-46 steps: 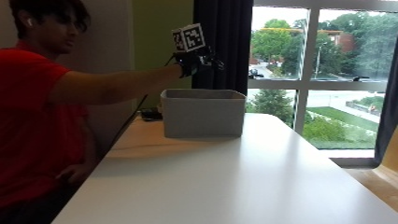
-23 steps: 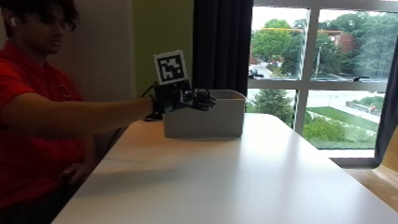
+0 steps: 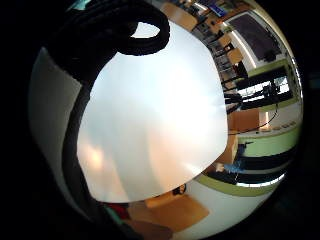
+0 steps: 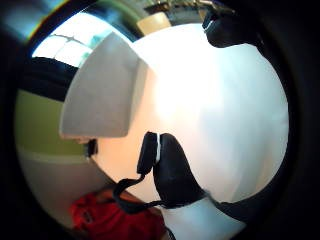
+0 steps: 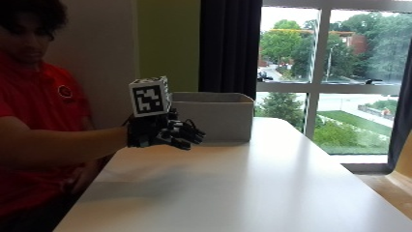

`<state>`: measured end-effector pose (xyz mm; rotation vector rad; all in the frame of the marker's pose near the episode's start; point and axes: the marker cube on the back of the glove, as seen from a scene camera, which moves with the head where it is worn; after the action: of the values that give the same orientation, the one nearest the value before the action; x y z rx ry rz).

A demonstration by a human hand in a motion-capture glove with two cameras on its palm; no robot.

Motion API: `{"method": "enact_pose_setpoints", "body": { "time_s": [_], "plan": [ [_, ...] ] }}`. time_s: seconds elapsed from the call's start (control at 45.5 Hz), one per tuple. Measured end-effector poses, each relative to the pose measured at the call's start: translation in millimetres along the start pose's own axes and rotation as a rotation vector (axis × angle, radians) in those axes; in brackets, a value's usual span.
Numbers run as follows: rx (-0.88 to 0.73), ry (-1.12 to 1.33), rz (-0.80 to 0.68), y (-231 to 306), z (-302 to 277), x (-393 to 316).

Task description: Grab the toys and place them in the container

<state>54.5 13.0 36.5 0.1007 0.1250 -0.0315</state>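
Outside view: the gloved right hand [image 5: 161, 133] is hovering just before the grey container [image 5: 212, 116], grip loosely curled, empty; no toys are showing on the table [image 5: 257, 188], so it risks searching in vain.

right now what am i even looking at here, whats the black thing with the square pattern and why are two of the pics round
There is no machine here. A person sits at a white table and wears a black glove on the right hand; of the two hands, only this one shows clearly.

The ordinary picture comes from a camera beside the table. The two round ones come from small, very wide cameras on the gloved palm, looking out from it, so they bend everything.

On the table stands a grey container, open at the top, near the window end. The thumb side palm view shows it too, beside the bare tabletop.

The hand hovers above the table in front of the container, fingers loosely curled, holding nothing. No toys show in any picture.
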Motion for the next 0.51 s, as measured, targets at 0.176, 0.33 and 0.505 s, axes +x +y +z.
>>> {"method": "enact_pose_setpoints", "body": {
  "time_s": [0.176, 0.33, 0.505],
  "plan": [
    [-0.018, -0.104, 0.098, 10, 13, 3],
    [-0.011, -0.142, 0.130, 4, 22, -2],
    [-0.011, -0.131, 0.118, 1, 24, -13]
  ]
}}
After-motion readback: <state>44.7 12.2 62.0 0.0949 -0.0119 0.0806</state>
